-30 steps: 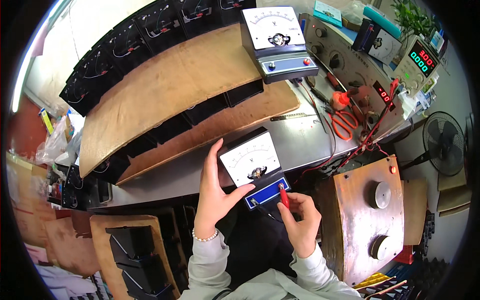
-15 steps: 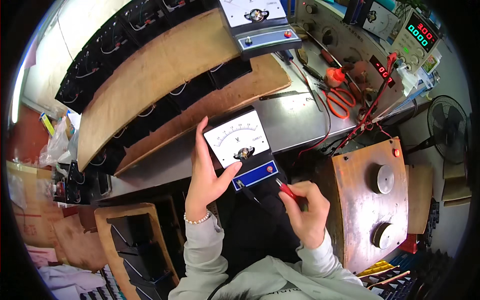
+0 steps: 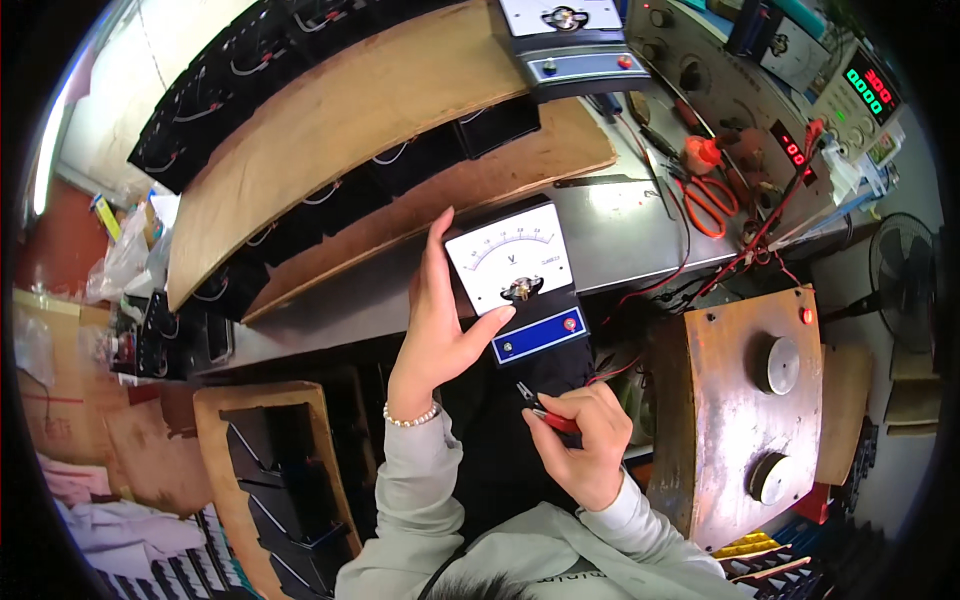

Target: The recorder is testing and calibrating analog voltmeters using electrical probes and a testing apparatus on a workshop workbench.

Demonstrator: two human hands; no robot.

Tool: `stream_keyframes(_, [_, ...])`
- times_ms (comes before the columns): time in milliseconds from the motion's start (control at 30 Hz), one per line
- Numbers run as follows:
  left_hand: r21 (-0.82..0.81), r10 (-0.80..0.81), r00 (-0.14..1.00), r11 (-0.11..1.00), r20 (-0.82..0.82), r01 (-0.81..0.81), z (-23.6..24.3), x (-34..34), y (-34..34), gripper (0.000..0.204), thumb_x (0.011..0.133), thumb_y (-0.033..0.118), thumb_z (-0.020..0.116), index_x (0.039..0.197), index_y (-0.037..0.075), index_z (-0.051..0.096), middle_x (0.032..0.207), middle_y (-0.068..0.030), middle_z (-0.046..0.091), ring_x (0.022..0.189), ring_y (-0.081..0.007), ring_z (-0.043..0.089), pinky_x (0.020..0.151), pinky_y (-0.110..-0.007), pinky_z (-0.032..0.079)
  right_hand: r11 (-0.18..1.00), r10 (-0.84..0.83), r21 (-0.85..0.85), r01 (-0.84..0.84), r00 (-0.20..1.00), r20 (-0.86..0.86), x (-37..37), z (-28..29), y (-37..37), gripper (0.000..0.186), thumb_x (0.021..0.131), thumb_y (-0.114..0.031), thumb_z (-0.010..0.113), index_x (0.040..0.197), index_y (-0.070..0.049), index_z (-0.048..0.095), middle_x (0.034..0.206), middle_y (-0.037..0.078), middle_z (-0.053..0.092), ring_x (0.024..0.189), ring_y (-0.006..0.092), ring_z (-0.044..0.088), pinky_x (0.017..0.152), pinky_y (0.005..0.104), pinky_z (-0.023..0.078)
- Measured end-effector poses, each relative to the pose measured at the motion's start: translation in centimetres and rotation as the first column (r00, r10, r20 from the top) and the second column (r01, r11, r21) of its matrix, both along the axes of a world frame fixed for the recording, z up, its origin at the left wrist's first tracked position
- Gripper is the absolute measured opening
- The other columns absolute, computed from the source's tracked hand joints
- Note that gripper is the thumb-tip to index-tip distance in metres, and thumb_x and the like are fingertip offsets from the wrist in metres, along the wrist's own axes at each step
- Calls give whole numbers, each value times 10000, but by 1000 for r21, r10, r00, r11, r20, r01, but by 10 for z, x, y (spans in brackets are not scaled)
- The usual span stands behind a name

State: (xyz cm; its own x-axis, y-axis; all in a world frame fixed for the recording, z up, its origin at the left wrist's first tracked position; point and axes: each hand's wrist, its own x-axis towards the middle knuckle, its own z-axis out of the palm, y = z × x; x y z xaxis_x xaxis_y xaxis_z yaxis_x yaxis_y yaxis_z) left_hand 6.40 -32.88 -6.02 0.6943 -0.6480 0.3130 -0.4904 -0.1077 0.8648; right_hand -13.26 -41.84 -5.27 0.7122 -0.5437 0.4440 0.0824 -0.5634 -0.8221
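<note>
One meter [image 3: 512, 250] is sitting at mid-view, gripped from eight o'clock by the left hand [image 3: 437, 325], its thumb and fingers spread wide. At five o'clock, the right hand [image 3: 588, 445] is pinching red and black clips [image 3: 559, 422]. Scissors [image 3: 706, 208] are lying at two o'clock.

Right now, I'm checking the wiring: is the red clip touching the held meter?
Apart: the head view shows a dark gap between the red clip in the right hand and the held meter.

An electronics workshop: a shiny grey metal workbench [image 3: 625, 238] with orange-handled scissors [image 3: 711, 207], a pale box-shaped power supply [image 3: 842, 120] with glowing digits, and a brown wooden board [image 3: 340, 140] lined with black box-shaped cases [image 3: 268, 48].
</note>
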Motion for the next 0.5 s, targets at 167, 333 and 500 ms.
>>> stream_keyframes(167, [17,-12,1000,1000,-10,13,0,2,-1,1035,759,174,812,1568,42,180,1444,-268,449,1339,-418,457,1113,-467,337,1000,6,-16,-8,989,-147,-20,-15,0,242,689,-42,878,865,-12,714,702,81,651,604,226,593,552,315,475])
stream_keyframes(333, [-2,104,990,995,98,-104,17,-10,18,1021,717,128,846,1549,36,262,1498,-217,411,1394,-343,416,1163,-399,313,999,18,33,-12,983,-184,-19,-16,11,242,697,-49,883,875,-8,725,730,91,671,598,224,589,552,314,468])
stream_keyframes(500, [24,420,799,880,431,-475,41,-77,108,851,622,240,898,1351,-3,533,1220,-195,589,1077,-341,584,930,-415,469,993,99,89,-78,959,-265,-29,-44,3,217,729,-43,860,897,2,729,755,116,667,627,212,598,581,309,466])
